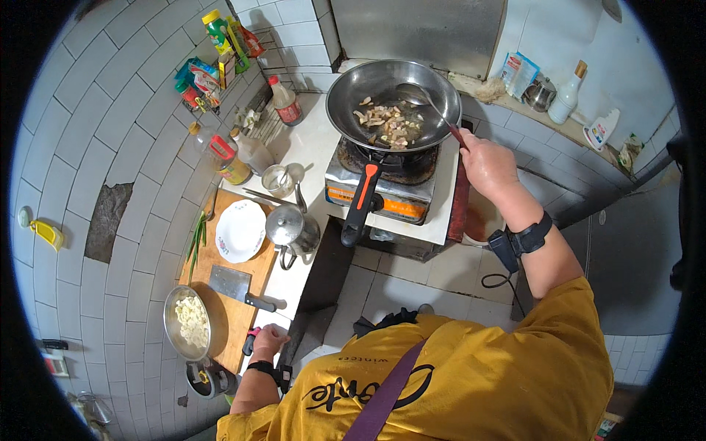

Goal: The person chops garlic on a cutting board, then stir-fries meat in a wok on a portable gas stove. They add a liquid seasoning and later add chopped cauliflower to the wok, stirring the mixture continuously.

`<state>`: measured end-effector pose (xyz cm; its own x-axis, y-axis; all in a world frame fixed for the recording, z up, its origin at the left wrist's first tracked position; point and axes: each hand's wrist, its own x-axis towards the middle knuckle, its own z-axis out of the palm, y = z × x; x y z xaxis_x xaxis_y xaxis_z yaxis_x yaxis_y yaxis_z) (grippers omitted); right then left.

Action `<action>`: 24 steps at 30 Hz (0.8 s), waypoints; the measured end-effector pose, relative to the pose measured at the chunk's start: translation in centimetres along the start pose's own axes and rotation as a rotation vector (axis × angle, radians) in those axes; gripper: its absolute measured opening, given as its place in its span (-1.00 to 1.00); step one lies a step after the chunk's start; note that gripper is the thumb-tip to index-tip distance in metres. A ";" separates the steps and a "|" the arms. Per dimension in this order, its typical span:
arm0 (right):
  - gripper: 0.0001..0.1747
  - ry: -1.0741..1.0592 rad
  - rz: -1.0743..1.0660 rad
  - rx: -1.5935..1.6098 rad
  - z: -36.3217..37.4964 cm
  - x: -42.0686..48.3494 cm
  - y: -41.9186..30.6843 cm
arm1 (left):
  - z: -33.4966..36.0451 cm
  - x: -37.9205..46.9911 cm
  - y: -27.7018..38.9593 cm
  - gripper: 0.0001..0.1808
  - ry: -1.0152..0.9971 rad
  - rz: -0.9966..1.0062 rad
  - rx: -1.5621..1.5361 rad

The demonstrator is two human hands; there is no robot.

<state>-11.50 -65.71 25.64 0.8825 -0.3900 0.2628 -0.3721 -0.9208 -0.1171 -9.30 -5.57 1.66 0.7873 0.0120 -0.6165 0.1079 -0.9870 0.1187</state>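
My right hand (488,160) grips the dark handle of a metal ladle (413,94), whose bowl rests inside a steel wok (345,113). Pale sliced pieces of food (389,124) lie in the wok, which sits on a gas stove (380,193) with its black and orange handle towards me. At the counter's edge, my left hand (268,339) is beside a small pink and black object (251,339); whether it holds this is unclear. Nearby on the wooden cutting board (226,320) lie a cleaver (231,284), a white plate (240,231) and a metal bowl (186,325) of pale chopped food.
A metal kettle (289,226) stands by the board, near a small glass jar (277,181) and several bottles. Green onions (196,242) lie along the board's wall side. A wall ledge (551,129) at the right holds a white bottle (567,96). A bucket (480,218) stands right of the stove.
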 end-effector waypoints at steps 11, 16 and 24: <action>-0.59 -0.035 -0.226 0.197 -1.7 -3.9 0.6 | 1.4 1.8 -1.9 -0.50 -0.043 -0.005 -0.079; -0.61 -0.018 -0.142 0.043 0.4 0.3 2.1 | 1.3 1.6 -1.8 -0.52 -0.026 -0.033 -0.087; -0.58 -0.059 -0.177 0.188 1.5 3.4 2.2 | 1.8 1.7 -2.6 -0.51 -0.025 -0.040 -0.130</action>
<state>-8.90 -69.01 24.84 0.9465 -0.2165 0.2391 -0.1549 -0.9553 -0.2518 -9.32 -3.24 -1.11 0.7657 0.0450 -0.6416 0.2176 -0.9568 0.1927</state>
